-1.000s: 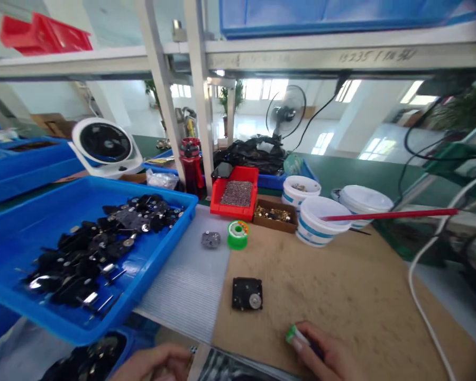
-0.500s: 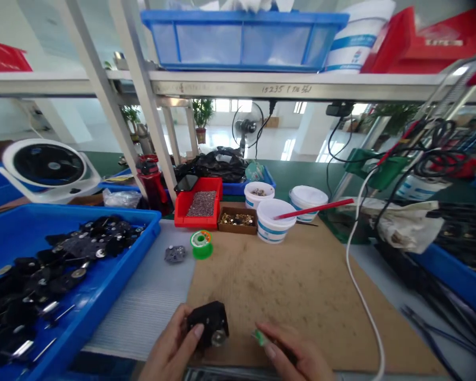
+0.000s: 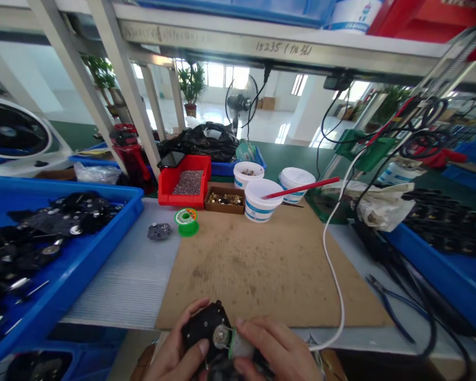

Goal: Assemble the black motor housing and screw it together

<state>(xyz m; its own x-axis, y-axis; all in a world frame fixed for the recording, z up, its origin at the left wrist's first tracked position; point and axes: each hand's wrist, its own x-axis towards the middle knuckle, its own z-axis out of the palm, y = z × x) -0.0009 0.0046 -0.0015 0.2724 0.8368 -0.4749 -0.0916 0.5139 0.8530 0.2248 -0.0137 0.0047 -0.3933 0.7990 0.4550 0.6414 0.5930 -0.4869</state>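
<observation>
- Left hand [image 3: 178,346] clamped around a black plastic-cased unit [image 3: 204,325], fingers wrapped on its left edge, thumb across the near side, and the whole thing held up just off the near edge of the desk!
- Right hand [image 3: 275,349] comes in from the other side, closed in a tight pinch on a small pale cylinder [image 3: 240,344] with a green band. Its tip sits right at the unit's round metal hub [image 3: 222,336], but whether they touch, I can't tell.
- That unit looks stiff and compact, likely heavy for its size with metal inside, and the smooth casing could slip. The safest hold looks like the case edges, clear of the hub.
- The cylinder looks light and slick, a fingertip job, and easy to drop.
- Straight ahead of both hands lies a brown work mat [image 3: 254,275]. Past it sit a green reel of wire [image 3: 186,222] and a small grey metal plate [image 3: 159,231].
- Left of the left hand, a blue tray [image 3: 83,233] is loaded with similar black parts.
- Right of the right hand, blue-handled pliers [image 3: 388,304] lie on the desk [image 3: 353,264].
</observation>
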